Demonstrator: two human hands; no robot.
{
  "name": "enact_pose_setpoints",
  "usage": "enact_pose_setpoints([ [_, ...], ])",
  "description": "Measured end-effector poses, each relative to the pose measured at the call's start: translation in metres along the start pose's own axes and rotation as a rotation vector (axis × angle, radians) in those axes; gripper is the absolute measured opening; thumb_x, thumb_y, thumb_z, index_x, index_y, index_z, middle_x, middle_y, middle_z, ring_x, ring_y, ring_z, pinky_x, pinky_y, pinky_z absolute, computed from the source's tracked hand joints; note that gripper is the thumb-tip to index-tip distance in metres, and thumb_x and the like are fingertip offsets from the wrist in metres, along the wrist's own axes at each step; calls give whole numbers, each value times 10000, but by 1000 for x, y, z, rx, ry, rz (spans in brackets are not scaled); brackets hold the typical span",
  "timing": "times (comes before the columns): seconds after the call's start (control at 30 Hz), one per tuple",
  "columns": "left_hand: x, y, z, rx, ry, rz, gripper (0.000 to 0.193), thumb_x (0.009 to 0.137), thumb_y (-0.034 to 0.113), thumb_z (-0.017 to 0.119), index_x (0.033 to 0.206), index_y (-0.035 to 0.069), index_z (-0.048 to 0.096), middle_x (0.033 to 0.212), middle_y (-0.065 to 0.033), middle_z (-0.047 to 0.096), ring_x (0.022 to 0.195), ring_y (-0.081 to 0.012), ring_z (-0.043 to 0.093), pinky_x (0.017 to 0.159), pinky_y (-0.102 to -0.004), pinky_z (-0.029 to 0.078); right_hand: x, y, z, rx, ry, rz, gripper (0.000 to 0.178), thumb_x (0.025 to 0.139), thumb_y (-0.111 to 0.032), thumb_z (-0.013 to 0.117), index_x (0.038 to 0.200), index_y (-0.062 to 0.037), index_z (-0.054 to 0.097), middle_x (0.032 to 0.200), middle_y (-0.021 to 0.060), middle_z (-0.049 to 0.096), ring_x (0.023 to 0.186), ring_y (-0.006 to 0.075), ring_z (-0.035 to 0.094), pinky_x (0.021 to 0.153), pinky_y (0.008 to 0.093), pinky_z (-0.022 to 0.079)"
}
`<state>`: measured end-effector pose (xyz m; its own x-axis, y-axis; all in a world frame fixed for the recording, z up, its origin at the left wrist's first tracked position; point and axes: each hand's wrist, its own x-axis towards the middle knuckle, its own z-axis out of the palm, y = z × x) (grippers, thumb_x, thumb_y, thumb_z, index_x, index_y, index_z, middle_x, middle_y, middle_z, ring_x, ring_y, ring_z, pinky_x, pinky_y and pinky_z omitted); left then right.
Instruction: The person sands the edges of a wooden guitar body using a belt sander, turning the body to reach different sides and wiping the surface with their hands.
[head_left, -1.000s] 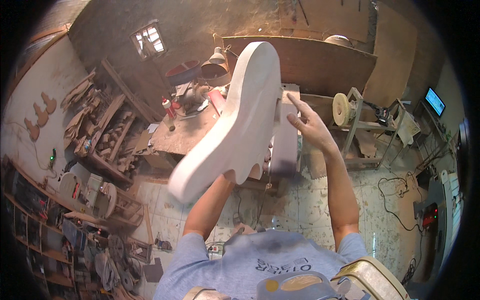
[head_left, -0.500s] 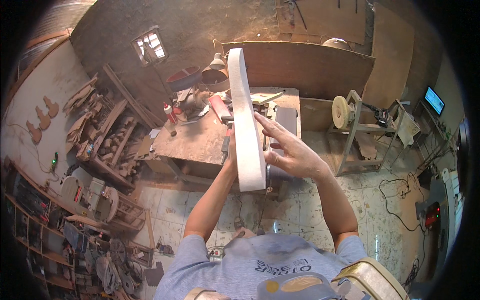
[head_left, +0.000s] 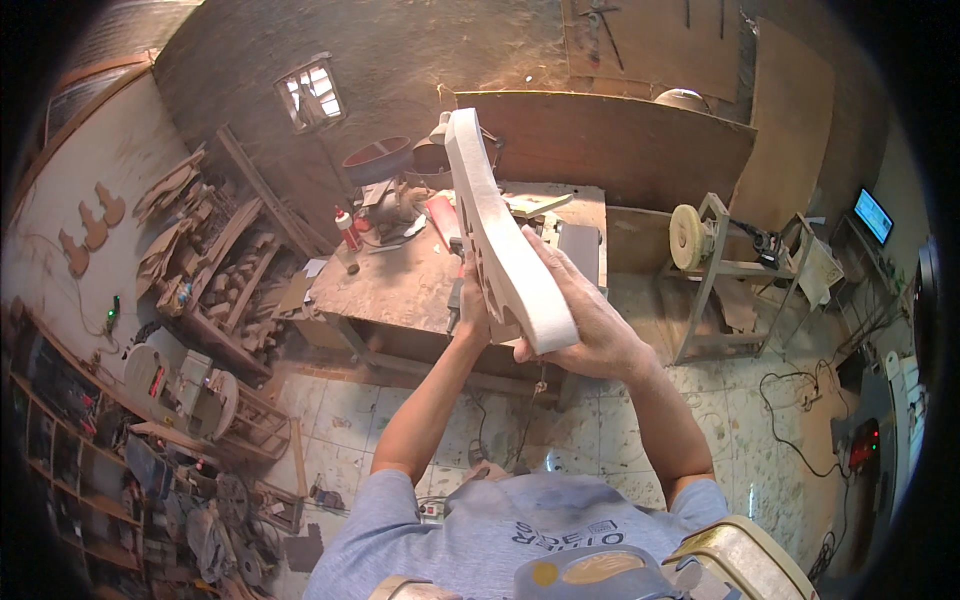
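A pale, unfinished solid guitar body [head_left: 505,245] is held up in front of me over the workbench, its narrow curved edge turned toward me. Hollowed cutouts show along its left face. My left hand [head_left: 476,312] supports that left face near the lower end, its fingers partly hidden by the wood. On the other side my right hand [head_left: 598,330] presses along the right face, fingers stretched up it and thumb hooked under the lower end. Behind the body lies a grey machine [head_left: 582,240] on the bench.
The dusty wooden workbench [head_left: 385,285] carries a red-and-white bottle [head_left: 347,230] and a round drum-like shell [head_left: 377,160]. Wood offcuts [head_left: 225,260] fill a rack at left. To the right stands a frame with a buffing wheel [head_left: 687,238]; cables [head_left: 800,455] trail over the floor.
The guitar body has tilted, its lower end swinging right, and more of its left face shows. My right hand has gone from loosely beside it to gripping its lower end.
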<state>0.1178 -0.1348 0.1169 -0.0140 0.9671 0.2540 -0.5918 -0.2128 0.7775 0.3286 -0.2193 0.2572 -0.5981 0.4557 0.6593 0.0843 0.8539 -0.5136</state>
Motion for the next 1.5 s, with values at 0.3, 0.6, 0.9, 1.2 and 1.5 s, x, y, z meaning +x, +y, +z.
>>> enact_pose_setpoints([
  [0.3, -1, 4, 12, 118, 237, 204, 705, 1097, 630, 348, 1576, 121, 442, 1440, -126, 557, 1232, -250, 626, 987, -401, 552, -3, 26, 13, 446, 676, 65, 404, 870, -61, 766, 1243, 36, 647, 1318, 212, 690, 1254, 272, 642, 1073, 400, 508],
  [0.6, -2, 54, -10, -388, 430, 107, 675, 1088, 604, 321, 1564, 138, 428, 1516, -113, 522, 1405, -356, 484, 1178, -555, 398, -33, 59, 1, 805, 763, 180, 453, 920, -217, 672, 1320, -31, 568, 1389, 263, 629, 1300, 311, 615, 1117, 454, 498],
  [0.9, 3, 39, -41, -331, 443, 65, 633, 1088, 584, 361, 1497, 121, 500, 1475, -82, 555, 1375, -305, 519, 1160, -519, 424, -41, 58, 3, 738, 750, 170, 424, 897, -175, 667, 1294, -58, 574, 1411, 250, 621, 1299, 291, 598, 1108, 466, 500],
  [1.2, -40, 36, -76, 862, 677, 525, 531, 1039, 335, 646, 1461, 36, 524, 1357, -132, 640, 1300, -326, 597, 1146, -463, 427, -47, 30, 0, 611, 935, 248, 394, 886, -246, 658, 1191, -8, 583, 1141, 305, 724, 1085, 339, 716, 989, 468, 575],
  [1.5, -124, 65, -31, 1373, -438, 307, 350, 961, 185, 631, 1239, -7, 721, 1273, -208, 717, 1284, -378, 641, 1163, -510, 415, -79, 13, 55, 680, 464, 505, 216, 846, -81, 710, 1018, 49, 693, 983, 191, 773, 896, 208, 744, 805, 337, 595],
])
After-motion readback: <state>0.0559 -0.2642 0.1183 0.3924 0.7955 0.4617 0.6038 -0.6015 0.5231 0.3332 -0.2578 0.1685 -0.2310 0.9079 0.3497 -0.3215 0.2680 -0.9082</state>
